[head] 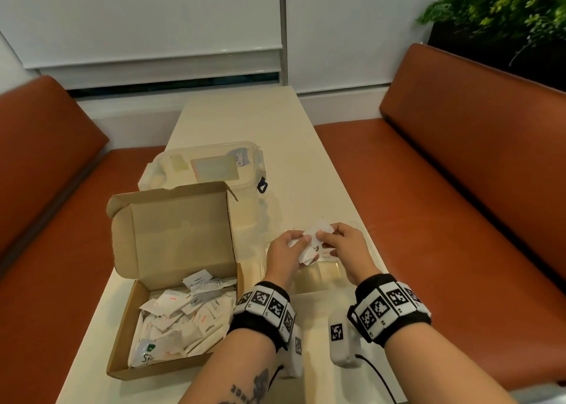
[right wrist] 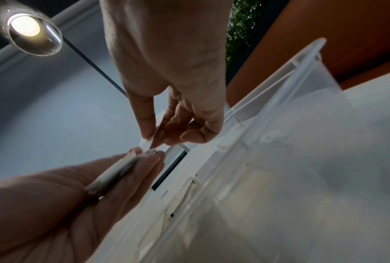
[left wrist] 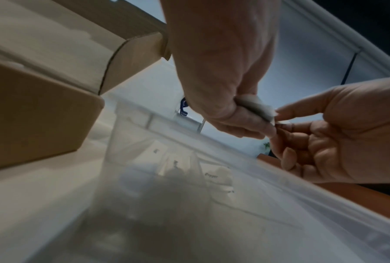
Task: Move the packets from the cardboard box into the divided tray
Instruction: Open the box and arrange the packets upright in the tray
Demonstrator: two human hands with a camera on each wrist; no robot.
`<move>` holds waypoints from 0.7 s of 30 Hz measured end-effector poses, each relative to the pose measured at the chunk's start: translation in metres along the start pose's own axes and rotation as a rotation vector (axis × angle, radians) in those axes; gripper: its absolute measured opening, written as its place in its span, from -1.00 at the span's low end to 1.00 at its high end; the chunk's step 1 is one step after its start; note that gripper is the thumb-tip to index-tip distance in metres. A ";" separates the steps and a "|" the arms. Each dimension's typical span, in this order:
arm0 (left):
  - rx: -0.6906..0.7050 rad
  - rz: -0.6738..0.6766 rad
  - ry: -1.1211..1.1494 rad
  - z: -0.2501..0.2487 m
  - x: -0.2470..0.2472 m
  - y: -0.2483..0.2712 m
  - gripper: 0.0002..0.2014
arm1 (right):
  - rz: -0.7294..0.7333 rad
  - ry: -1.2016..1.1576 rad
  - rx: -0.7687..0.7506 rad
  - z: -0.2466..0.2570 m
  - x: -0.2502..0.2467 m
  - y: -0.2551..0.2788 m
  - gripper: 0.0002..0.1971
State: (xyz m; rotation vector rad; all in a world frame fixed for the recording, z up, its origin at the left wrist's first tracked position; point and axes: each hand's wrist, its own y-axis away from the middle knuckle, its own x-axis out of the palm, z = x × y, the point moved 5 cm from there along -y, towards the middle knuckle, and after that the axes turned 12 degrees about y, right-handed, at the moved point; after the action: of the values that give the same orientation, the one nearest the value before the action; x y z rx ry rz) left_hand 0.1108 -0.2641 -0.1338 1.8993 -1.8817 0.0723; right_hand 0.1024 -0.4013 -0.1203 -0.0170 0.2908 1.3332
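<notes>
An open cardboard box at the table's left holds several white packets. To its right lies the clear divided tray, with both hands above it. My left hand grips a small bunch of white packets. My right hand pinches the top packet of that bunch between thumb and forefinger. The left wrist view shows the left hand curled round the packets and the box beside it. In the right wrist view the right hand pinches a packet edge above the tray.
A clear lidded container stands behind the box. Orange benches run along both long sides of the narrow cream table. A green plant sits at the far right. A ceiling lamp shows overhead.
</notes>
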 end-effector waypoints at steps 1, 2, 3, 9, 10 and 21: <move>0.011 -0.007 -0.033 0.000 0.000 -0.001 -0.90 | 0.020 0.018 -0.004 0.000 0.000 0.000 -0.89; 0.020 -0.008 -0.063 0.000 0.000 -0.001 -0.91 | 0.047 0.042 -0.014 0.000 0.000 0.000 -0.92; 0.027 -0.003 -0.092 0.000 0.000 -0.001 -0.91 | 0.075 0.070 -0.029 0.002 0.000 0.000 -0.93; 0.054 -0.011 -0.186 0.005 -0.008 -0.003 -0.96 | 0.209 0.492 -0.186 0.020 -0.009 -0.013 -0.82; 0.079 -0.053 -0.196 0.005 -0.012 -0.004 -0.96 | 0.197 0.537 -0.177 0.019 -0.012 -0.015 -0.86; 0.062 -0.154 0.013 0.015 -0.028 -0.007 -0.72 | -0.019 0.859 -0.161 -0.019 -0.012 -0.024 -0.89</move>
State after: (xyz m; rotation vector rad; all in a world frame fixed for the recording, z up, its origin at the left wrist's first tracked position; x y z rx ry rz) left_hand 0.1111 -0.2439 -0.1592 2.0733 -1.7374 0.0941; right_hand 0.1192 -0.4219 -0.1392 -0.7380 0.9001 1.2671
